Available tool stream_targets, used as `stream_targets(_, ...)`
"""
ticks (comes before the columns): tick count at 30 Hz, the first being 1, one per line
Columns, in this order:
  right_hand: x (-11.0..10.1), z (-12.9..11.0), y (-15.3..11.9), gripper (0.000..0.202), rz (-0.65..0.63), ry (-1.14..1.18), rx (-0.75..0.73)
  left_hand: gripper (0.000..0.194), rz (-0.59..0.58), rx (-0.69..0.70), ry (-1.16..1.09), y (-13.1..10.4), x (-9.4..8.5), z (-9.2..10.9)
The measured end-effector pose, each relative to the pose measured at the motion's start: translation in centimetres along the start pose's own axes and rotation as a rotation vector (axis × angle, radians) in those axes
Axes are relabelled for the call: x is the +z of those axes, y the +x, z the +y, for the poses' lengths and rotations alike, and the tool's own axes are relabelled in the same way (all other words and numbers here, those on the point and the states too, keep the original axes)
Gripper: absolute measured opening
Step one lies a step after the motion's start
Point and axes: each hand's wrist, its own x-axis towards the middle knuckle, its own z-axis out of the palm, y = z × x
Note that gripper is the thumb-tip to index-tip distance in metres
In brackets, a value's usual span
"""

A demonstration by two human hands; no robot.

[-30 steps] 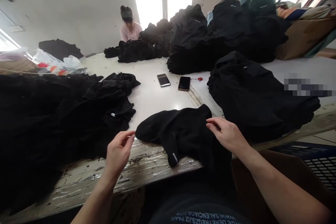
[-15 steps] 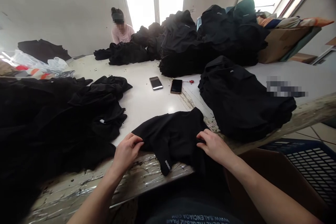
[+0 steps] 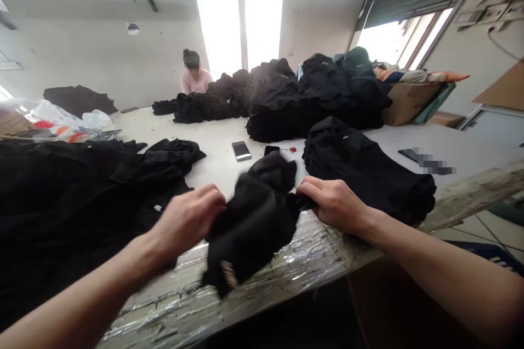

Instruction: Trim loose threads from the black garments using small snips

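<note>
The lettering (image 3: 228, 274) on the black garment (image 3: 256, 223) I hold is too blurred to read; its cloth hides part of a dark phone (image 3: 272, 150). My view's left edge cuts off a black heap (image 3: 82, 191).

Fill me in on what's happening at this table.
Someone is holding a black garment, the left hand on one side and the right hand on the other, over the near edge of the table. It is blurred and hangs bunched, not flat. A loose black heap lies to the left, a neater dark stack to the right. Beyond are two phones, one partly hidden by the garment. Across the table, another person is behind more dark clothing.
</note>
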Motion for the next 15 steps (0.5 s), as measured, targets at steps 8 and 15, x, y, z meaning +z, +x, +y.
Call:
stream_targets(8,-1.7,3.0,0.0,0.012,-0.235,-0.044,0.100,0.022,0.011,0.126,0.199,1.4,-2.3,-2.3)
stream_targets(15,-4.3,1.7,1.2,0.017,0.085,-0.041,0.184,0.023,0.052,-0.109,-0.034,2.2,-1.6,-1.9)
